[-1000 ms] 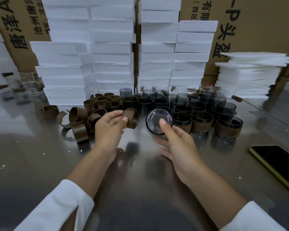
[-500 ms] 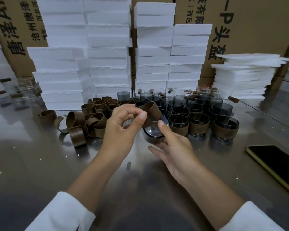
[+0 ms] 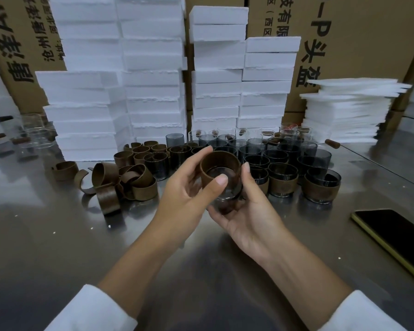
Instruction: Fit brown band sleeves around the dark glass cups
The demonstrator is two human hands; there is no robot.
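Above the steel table I hold one dark glass cup [image 3: 226, 199] tilted, its base end toward me. My right hand [image 3: 245, 211] cradles it from below, fingers curled round its wall. A brown band sleeve [image 3: 219, 163] sits round the cup's upper end, pinched by my left hand [image 3: 189, 187] between thumb and fingers. Loose brown sleeves [image 3: 127, 182] lie in a pile to the left. Bare dark cups [image 3: 256, 149] stand in rows behind. Three sleeved cups [image 3: 320, 187] stand at the front right of that group.
White foam blocks [image 3: 153, 91] are stacked along the back in front of cardboard boxes [image 3: 356, 44]. A stack of thin foam sheets [image 3: 349, 111] is at the right. A dark phone [image 3: 397, 235] lies near the table's right edge. Clear glasses [image 3: 34, 137] stand at far left.
My left hand brought the brown sleeve from the pile over to the cup and set it round the cup's end. My right hand lifted the cup nearer to me.
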